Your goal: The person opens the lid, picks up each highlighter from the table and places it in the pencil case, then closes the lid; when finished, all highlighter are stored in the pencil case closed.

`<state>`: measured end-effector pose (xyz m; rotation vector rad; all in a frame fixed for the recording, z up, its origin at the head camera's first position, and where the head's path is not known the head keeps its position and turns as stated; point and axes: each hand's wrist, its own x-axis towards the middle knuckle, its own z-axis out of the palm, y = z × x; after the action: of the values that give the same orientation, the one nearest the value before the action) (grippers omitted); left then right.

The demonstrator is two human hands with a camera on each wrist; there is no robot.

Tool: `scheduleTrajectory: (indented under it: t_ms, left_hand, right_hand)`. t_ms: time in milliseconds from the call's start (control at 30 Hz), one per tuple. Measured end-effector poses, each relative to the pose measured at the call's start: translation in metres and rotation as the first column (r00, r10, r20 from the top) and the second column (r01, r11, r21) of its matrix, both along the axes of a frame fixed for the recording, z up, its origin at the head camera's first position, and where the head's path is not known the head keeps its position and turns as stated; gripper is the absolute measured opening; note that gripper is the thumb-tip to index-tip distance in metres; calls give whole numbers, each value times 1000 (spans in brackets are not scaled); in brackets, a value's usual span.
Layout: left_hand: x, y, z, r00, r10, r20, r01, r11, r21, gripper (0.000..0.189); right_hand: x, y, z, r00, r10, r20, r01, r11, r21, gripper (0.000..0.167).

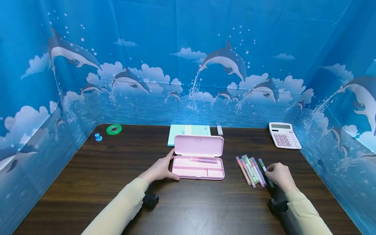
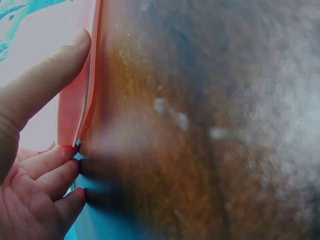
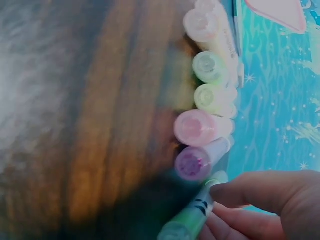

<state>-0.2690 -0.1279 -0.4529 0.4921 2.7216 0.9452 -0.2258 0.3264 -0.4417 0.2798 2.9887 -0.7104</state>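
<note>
A pink pencil case [image 1: 191, 172] lies with its lid raised, one pinkish-purple marker [image 1: 204, 160] in its back compartment. My left hand [image 1: 160, 168] grips the case's left end, thumb at the front corner and fingers along the side, as the left wrist view also shows. To the right, several colored markers [image 1: 253, 171] lie side by side. Beside them my right hand [image 1: 280, 176] pinches a green marker [image 3: 187, 217] between thumb and fingers; the hand covers part of it. In the right wrist view, a purple marker [image 3: 193, 163] is nearest to it.
Behind the case are a pale green notepad [image 1: 176, 130] and a white eraser [image 1: 219, 130]. A calculator [image 1: 284, 135] sits at the back right. Green tape [image 1: 109, 132] and a small blue object [image 1: 98, 137] are at the back left. A dolphin-print curtain [image 1: 176, 107] surrounds the table.
</note>
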Motion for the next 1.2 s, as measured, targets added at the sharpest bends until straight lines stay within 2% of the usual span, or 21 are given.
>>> scheduleTrajectory:
  t_ms: [200, 300, 500, 833, 1200]
  left_hand:
    - [-3, 0, 1, 1000, -6, -9, 6, 1000, 3, 125]
    - [-3, -1, 0, 1000, -7, -7, 7, 1000, -6, 125]
    - [-2, -1, 0, 1000, -9, -18, 9, 1000, -3, 125]
    - [2, -1, 0, 1000, -13, -14, 13, 1000, 12, 124]
    - [3, -1, -1, 999, -21, -27, 21, 1000, 12, 125]
  right_hand:
    - [0, -1, 1, 999, -16, -45, 15, 1000, -2, 21]
    - [1, -3, 2, 995, -7, -103, 7, 1000, 3, 19]
    - [2, -14, 8, 973, 36, -229, -26, 999, 48, 14]
    - [-2, -48, 22, 959, 120, -256, -104, 992, 72, 16]
    - [-16, -92, 21, 929, 223, -295, -208, 975, 81, 10]
